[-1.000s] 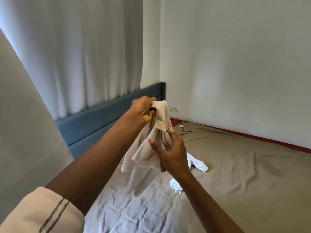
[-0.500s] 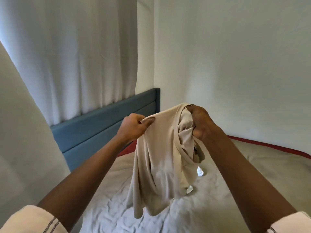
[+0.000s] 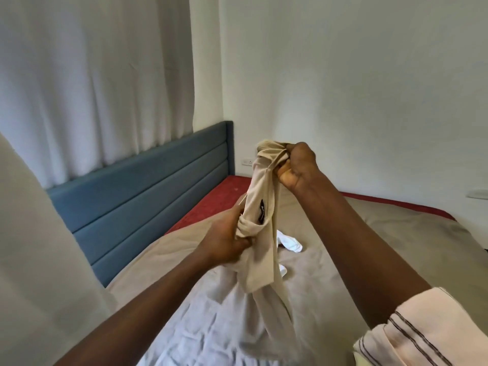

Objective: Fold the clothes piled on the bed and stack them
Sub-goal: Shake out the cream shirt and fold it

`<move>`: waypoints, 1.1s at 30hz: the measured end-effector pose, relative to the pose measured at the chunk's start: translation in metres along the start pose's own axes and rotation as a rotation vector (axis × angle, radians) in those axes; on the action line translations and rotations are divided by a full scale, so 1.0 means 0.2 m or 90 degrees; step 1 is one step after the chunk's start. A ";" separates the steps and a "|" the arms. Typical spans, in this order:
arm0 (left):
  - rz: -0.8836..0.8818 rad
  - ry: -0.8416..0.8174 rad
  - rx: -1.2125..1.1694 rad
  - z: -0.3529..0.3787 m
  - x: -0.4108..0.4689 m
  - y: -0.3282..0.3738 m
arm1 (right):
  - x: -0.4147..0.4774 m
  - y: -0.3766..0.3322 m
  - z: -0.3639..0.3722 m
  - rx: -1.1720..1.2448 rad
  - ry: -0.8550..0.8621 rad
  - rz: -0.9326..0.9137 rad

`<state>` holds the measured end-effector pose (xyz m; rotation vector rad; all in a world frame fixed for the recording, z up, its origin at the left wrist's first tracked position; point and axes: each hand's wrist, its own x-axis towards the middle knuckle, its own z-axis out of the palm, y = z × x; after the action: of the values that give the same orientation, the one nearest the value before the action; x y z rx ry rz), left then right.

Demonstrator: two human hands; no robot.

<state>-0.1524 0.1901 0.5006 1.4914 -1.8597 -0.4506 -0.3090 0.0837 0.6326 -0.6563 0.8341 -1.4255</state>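
The person is holding a beige garment (image 3: pixel 260 207) up over the bed (image 3: pixel 369 247), with its lower end hanging down to a pale crumpled cloth (image 3: pixel 206 328) lying there. The right hand (image 3: pixel 297 165) is gripping the bunched top of the garment, fingers curled tight round it. The left hand (image 3: pixel 224 241) is clutching a wad of the same fabric lower down, beside a dark label.

By my reading, this is the sorting-out step: the garment is twisted and gathered, not yet spread, so no fold is being made. The next move is calling for finding two matching corners or shoulders, shaking the cloth open, and laying it flat on the bed.

A small white piece of clothing (image 3: pixel 290 243) is lying on the bed just beyond the hands, possibly waiting its turn. It and the crumpled cloth are taking up the nearer laying space. A blue headboard (image 3: pixel 148 196) and a white curtain (image 3: pixel 92 75) are standing to the left.
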 end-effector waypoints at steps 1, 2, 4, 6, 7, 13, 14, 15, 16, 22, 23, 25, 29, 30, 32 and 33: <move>-0.020 0.027 0.013 -0.03 0.01 -0.02 | 0.03 -0.02 -0.03 0.009 0.026 -0.026; -0.049 0.046 0.025 -0.08 0.02 -0.02 | 0.06 -0.02 -0.08 0.011 0.049 -0.036; -0.089 0.044 -0.004 -0.16 0.06 -0.01 | 0.09 0.01 -0.18 -0.077 0.062 -0.034; -0.153 0.004 -0.150 -0.19 0.10 0.04 | 0.03 0.11 -0.25 -0.317 0.031 -0.068; -0.196 -0.010 -0.211 -0.20 0.12 0.08 | -0.02 0.19 -0.27 -0.426 -0.003 -0.127; -0.354 0.011 -0.449 -0.21 0.26 0.23 | -0.46 0.60 -0.43 -0.630 -0.328 -0.311; -0.363 -0.001 -0.444 -0.21 0.28 0.25 | -0.46 0.62 -0.45 -0.638 -0.307 -0.312; -0.357 -0.015 -0.410 -0.21 0.29 0.24 | -0.43 0.62 -0.47 -0.618 -0.273 -0.311; -0.334 -0.029 -0.358 -0.22 0.29 0.24 | -0.40 0.60 -0.49 -0.589 -0.248 -0.297; -0.302 -0.041 -0.200 -0.29 0.32 0.16 | -0.26 0.32 -0.53 -0.382 -0.229 -0.127; -0.320 -0.034 -0.210 -0.30 0.32 0.14 | -0.25 0.28 -0.54 -0.401 -0.213 -0.130; -0.367 0.008 -0.255 -0.30 0.34 0.09 | -0.25 0.25 -0.53 -0.472 -0.242 -0.120; -0.463 0.068 -0.450 -0.25 0.36 0.07 | -0.39 0.41 -0.45 -0.626 -0.384 -0.037; -0.471 0.081 -0.480 -0.23 0.37 0.08 | -0.43 0.47 -0.43 -0.636 -0.393 -0.025; -0.468 0.134 -0.540 -0.19 0.38 0.12 | -0.50 0.61 -0.37 -0.585 -0.382 -0.007; -0.456 0.154 -0.585 -0.18 0.39 0.14 | -0.50 0.67 -0.34 -0.556 -0.350 -0.019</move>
<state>-0.1541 0.1298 0.5670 1.3828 -0.6715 -1.1940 -0.2831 0.1977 0.4939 -1.6365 0.9771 -0.7756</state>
